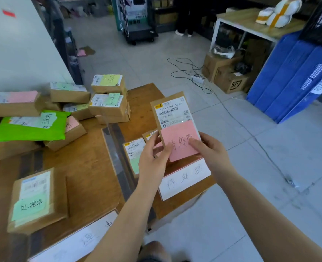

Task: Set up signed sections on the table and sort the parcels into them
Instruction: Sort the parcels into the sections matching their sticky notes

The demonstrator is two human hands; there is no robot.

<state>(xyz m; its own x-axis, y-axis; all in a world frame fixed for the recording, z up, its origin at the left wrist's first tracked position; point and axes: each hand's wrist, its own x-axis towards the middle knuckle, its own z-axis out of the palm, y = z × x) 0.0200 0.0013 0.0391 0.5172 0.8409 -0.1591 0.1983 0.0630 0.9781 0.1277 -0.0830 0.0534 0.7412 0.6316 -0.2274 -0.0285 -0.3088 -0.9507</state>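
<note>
Both hands clamped on one flat brown parcel, raised over the right end of the desk: left hand pinching the lower left edge, right hand gripping the lower right corner, thumb laid across the pink note stuck to its face. Directly below, a white sign lying flat on the desk, handwritten 待处理. Same three characters on the pink note, so likely bound for this section. Shipping label above the note, legible as "163A C989 00 26" with barcode beneath.

Just left, two labelled parcels already lying in the section. Further left, a box with a green note reading 处理中, near a second white sign at the desk edge, only partly readable. Unsorted heap at the far corner, notes pink and green.

Risks: note peeling off under the thumb; parcel set too near the desk's right edge and tipping to the floor; sign covered by the drop. Carton on the floor marked "SF".
</note>
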